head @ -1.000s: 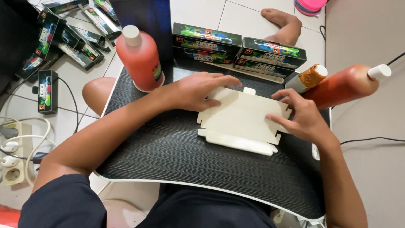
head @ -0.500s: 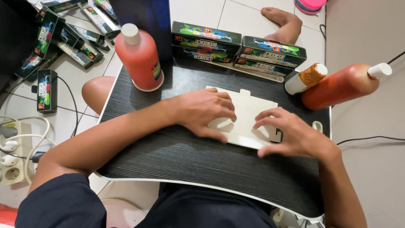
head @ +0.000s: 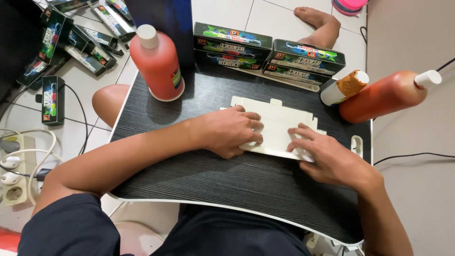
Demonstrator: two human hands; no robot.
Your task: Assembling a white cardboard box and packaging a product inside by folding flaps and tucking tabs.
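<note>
Pressing left hand [head: 227,132] and right hand [head: 327,159] on flat carton [head: 279,125].

My one camera sits on my head, looking steeply down at the black lap table [head: 199,185] from close above, facing forward, past its far edge to the tiled floor [head: 284,19].

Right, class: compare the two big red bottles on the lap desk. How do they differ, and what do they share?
The left red bottle stands upright; the right red bottle lies tilted on its side.
The left red bottle sits at the lap desk's back left corner; the right red bottle rests at the right edge, beside a small white bottle.
Both hold red liquid and have white caps.
</note>
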